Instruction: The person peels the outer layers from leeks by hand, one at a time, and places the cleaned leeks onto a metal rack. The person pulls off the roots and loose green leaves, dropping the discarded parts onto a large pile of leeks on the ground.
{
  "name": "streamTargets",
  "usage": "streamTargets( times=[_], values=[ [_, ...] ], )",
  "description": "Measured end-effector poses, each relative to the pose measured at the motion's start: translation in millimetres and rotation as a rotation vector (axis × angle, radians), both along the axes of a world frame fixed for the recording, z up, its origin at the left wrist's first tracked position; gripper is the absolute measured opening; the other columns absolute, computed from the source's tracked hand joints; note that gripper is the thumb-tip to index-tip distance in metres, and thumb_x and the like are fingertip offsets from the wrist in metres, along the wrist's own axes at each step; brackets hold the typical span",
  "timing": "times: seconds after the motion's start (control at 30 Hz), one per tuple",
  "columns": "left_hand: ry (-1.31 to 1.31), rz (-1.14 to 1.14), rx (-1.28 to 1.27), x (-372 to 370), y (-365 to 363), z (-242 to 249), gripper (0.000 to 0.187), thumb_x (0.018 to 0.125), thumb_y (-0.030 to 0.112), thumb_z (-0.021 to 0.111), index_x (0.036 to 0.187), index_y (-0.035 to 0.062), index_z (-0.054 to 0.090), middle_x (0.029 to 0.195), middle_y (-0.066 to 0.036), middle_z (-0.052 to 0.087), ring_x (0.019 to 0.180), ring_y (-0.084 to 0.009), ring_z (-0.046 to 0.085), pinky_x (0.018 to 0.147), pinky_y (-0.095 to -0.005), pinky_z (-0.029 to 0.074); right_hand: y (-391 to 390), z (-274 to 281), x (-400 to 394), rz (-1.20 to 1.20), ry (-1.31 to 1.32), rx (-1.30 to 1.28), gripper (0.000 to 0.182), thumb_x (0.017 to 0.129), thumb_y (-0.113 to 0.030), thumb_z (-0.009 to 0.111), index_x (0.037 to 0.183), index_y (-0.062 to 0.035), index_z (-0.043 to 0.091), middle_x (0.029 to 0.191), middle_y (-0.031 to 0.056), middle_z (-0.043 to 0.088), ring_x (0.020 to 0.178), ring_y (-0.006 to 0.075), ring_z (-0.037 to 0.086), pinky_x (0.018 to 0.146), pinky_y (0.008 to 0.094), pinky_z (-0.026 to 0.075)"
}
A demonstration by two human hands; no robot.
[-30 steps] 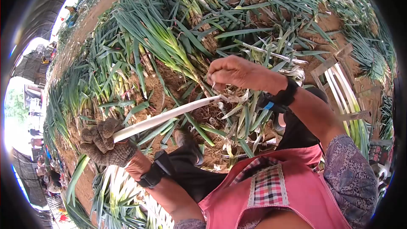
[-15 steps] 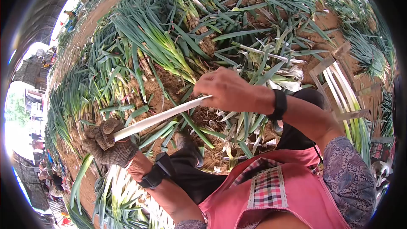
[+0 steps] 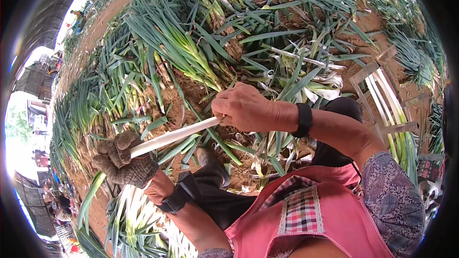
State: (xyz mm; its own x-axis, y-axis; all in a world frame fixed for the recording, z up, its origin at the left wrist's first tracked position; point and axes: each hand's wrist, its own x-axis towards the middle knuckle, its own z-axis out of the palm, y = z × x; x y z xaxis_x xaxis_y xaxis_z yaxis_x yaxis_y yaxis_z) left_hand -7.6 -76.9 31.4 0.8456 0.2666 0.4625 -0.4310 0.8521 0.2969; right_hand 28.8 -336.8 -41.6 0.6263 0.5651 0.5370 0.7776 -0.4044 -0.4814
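A long green onion lies across the space between my hands, its white stalk slanting up to the right. My left hand, in a dirty knitted glove, is closed round the stalk; green leaf hangs out below that fist. Bare and pinched, my right hand holds the other end of the stalk, and its fingertips are partly hidden. Just below my left hand lies a pile of white-stalked green onions.
Untrimmed green onions with soil on their roots cover the ground ahead. Peeled leaves are strewn near my right arm. On the right, a wooden frame holds several cleaned green onions. My boot stands between.
My right hand has shifted slightly left and down along the stalk, covering more of its end. My left hand keeps its grip almost in place.
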Motion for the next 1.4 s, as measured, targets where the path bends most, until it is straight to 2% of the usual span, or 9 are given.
streamTargets(
  times=[0.3,0.5,0.6,0.77,0.9,1.2,1.3,1.33,1.4],
  values=[
    [0.022,0.064,0.038,-1.1,8.6,-3.3,0.028,0.085,0.029,0.057,0.074,0.0033,0.056,0.041,0.004,0.038,0.037,-0.0074,0.037,0.062,-0.0289,0.042,-9.9,9.7,-0.1,0.031,0.265,-0.017,0.018,0.07,-0.016,0.07,0.075,-0.0092,0.054,0.07,0.0051,0.058,0.067,0.0271,0.058,0.061,0.0385,0.042],
    [0.101,0.108,-0.02,0.6,6.2,-7.3,0.029,0.087,0.031,0.055,0.074,0.005,0.056,0.042,0.005,0.039,0.037,-0.0063,0.037,0.06,-0.0271,0.042,-5.3,4.3,-4.6,0.055,-0.003,0.05,0.015,0.071,-0.016,0.064,0.078,-0.0077,0.053,0.074,0.0075,0.055,0.062,0.0311,0.056,0.055,0.0411,0.043],
    [0.055,0.027,-0.008,2.9,3.2,-9.3,0.029,0.088,0.031,0.052,0.074,0.0064,0.057,0.043,0.004,0.041,0.038,-0.0061,0.038,0.06,-0.0268,0.042,-5.1,3.0,-5.9,-0.02,-0.01,-0.047,0.016,0.072,-0.014,0.067,0.081,-0.0126,0.053,0.072,0.001,0.051,0.07,0.0188,0.054,0.063,0.0343,0.038],
    [0.305,0.515,0.165,2.1,-19.2,-7.4,0.031,0.089,0.036,0.049,0.071,0.012,0.054,0.043,0.004,0.034,0.041,-0.0112,0.039,0.052,-0.0332,0.045,-7.3,1.8,1.9,0.022,-0.179,-0.107,0.005,0.069,-0.013,0.055,0.069,-0.0086,0.052,0.067,0.0067,0.052,0.06,0.0242,0.054,0.049,0.0372,0.039],
    [0.095,0.147,0.006,3.8,-10.2,-11.5,0.03,0.091,0.034,0.048,0.077,0.0079,0.054,0.046,0.005,0.033,0.043,-0.0114,0.039,0.058,-0.0337,0.046,-2.8,25.4,-6.5,0.036,-0.065,-0.102,0.012,0.07,-0.009,0.063,0.07,-0.0076,0.051,0.068,0.0062,0.053,0.064,0.0271,0.053,0.062,0.0372,0.036],
    [0.16,0.208,-0.037,4.4,9.6,-17.0,0.028,0.091,0.032,0.05,0.074,0.0084,0.053,0.047,0.005,0.033,0.042,-0.0101,0.037,0.057,-0.0319,0.046,-14.1,31.9,-6.3,0.1,0.218,0.065,0.018,0.072,-0.007,0.064,0.077,-0.0011,0.047,0.07,0.0114,0.052,0.061,0.0328,0.051,0.051,0.0349,0.038],
    [0.087,0.192,0.03,7.6,23.5,-26.3,0.033,0.089,0.031,0.051,0.061,0.0149,0.05,0.043,0.006,0.033,0.039,-0.0094,0.036,0.051,-0.0309,0.045,-27.6,24.7,7.4,0.176,0.147,0.136,0.016,0.076,-0.007,0.061,0.078,-0.0006,0.046,0.068,0.009,0.05,0.057,0.0244,0.051,0.052,0.0318,0.039],
    [0.262,0.364,0.034,1.9,18.5,-19.7,0.033,0.089,0.03,0.051,0.059,0.0153,0.049,0.042,0.004,0.035,0.039,-0.0099,0.037,0.05,-0.0314,0.046,-33.7,21.5,9.8,0.193,0.29,0.147,0.015,0.08,-0.008,0.059,0.079,-0.0015,0.046,0.069,0.0066,0.051,0.061,0.0197,0.053,0.054,0.0304,0.041],
    [0.198,0.216,-0.025,7.6,33.3,-23.1,0.023,0.084,0.026,0.054,0.068,0.0099,0.053,0.043,0.004,0.037,0.04,-0.0097,0.038,0.054,-0.0297,0.046,-44.1,35.8,9.0,0.197,0.628,0.242,0.014,0.087,-0.009,0.056,0.082,-0.0031,0.045,0.073,0.0027,0.052,0.066,0.0116,0.054,0.057,0.0266,0.043]
  ],
)
